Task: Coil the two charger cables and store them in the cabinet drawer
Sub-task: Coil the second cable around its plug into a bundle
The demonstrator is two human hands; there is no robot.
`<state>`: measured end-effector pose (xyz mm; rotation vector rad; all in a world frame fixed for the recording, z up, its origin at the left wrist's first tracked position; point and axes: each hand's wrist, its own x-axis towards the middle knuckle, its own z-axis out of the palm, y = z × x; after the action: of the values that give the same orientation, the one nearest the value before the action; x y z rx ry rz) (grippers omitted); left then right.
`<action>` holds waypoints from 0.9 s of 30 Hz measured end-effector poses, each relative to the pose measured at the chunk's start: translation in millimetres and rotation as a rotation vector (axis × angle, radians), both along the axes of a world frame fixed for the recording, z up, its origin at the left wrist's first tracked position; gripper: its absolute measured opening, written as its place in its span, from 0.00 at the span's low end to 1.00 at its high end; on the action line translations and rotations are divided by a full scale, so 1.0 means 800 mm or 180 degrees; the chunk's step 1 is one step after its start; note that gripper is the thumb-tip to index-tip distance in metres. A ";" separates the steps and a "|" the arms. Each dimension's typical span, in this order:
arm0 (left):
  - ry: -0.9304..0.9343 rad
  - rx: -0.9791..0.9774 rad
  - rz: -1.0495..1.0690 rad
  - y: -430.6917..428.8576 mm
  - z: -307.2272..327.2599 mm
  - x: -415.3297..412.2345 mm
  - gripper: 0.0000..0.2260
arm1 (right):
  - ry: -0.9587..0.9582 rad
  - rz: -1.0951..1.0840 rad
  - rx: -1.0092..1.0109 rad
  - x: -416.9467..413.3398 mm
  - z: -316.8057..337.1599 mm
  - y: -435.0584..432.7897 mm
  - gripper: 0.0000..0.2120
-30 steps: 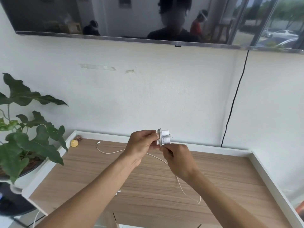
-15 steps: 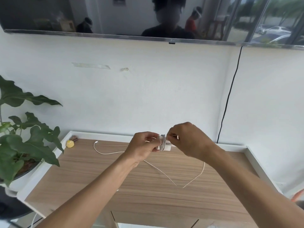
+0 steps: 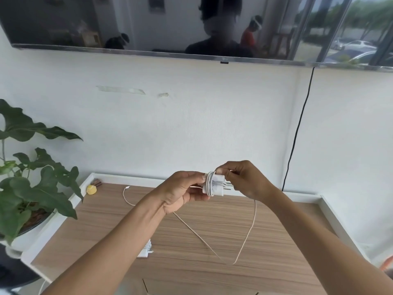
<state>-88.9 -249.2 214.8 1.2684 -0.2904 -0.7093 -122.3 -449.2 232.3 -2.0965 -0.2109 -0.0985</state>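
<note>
- Gripping a white charger plug in mid-air above the wooden cabinet top, a person's left hand curls its fingers round the plug's left end. Several turns of pale cable are wound round the plug's body.
- The right hand pinches the cable at the plug's top, fingers curled; the prongs point toward that hand.
- The loose cable drops from the right hand to the wood, bends back in a V and runs under the left wrist to its free end near the back left corner.
- A second white charger, partly hidden by the left forearm, lies nearer the front edge.
- A small yellow object sits at the back left corner, a potted plant stands to the left, and a black cord hangs from a wall-mounted television above.
</note>
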 end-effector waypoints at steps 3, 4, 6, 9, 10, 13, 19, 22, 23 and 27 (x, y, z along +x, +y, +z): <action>0.0217 -0.0275 0.0138 -0.006 0.007 0.006 0.17 | 0.0203 -0.0095 0.0649 0.005 -0.016 0.008 0.15; 0.0271 -0.0354 0.0191 -0.008 0.010 0.008 0.14 | 0.0192 -0.0170 0.0727 0.005 -0.020 0.012 0.17; 0.0351 -0.0427 0.0333 -0.012 0.015 0.011 0.07 | 0.0031 -0.0386 0.0771 0.005 -0.025 0.020 0.20; 0.0460 -0.0584 0.0709 -0.021 0.016 0.013 0.08 | -0.0465 -0.0754 0.0246 0.003 -0.036 0.034 0.21; 0.0460 -0.0619 0.0842 -0.025 0.017 0.013 0.10 | -0.0596 -0.0839 -0.0005 0.002 -0.040 0.040 0.21; 0.0095 -0.0356 0.1126 -0.034 0.018 0.013 0.06 | -0.0707 -0.1050 -0.0331 -0.002 -0.052 0.048 0.20; -0.0314 0.0078 0.1500 -0.036 0.009 0.014 0.07 | -0.0486 -0.0865 -0.1376 -0.012 -0.047 0.042 0.12; -0.0728 0.0399 0.1656 -0.038 -0.002 0.017 0.03 | -0.0430 -0.0858 -0.1601 -0.020 -0.039 0.043 0.13; -0.0863 0.0519 0.1735 -0.037 -0.005 0.017 0.01 | -0.0429 -0.0836 -0.1687 -0.022 -0.036 0.043 0.12; -0.1124 0.0797 0.1875 -0.028 -0.015 0.016 0.02 | -0.0580 -0.0683 -0.2074 -0.034 -0.016 0.039 0.11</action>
<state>-75.8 -271.8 203.0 1.6196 -0.1006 -0.0126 -149.3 -418.1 219.4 -2.7584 -0.1354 -0.3947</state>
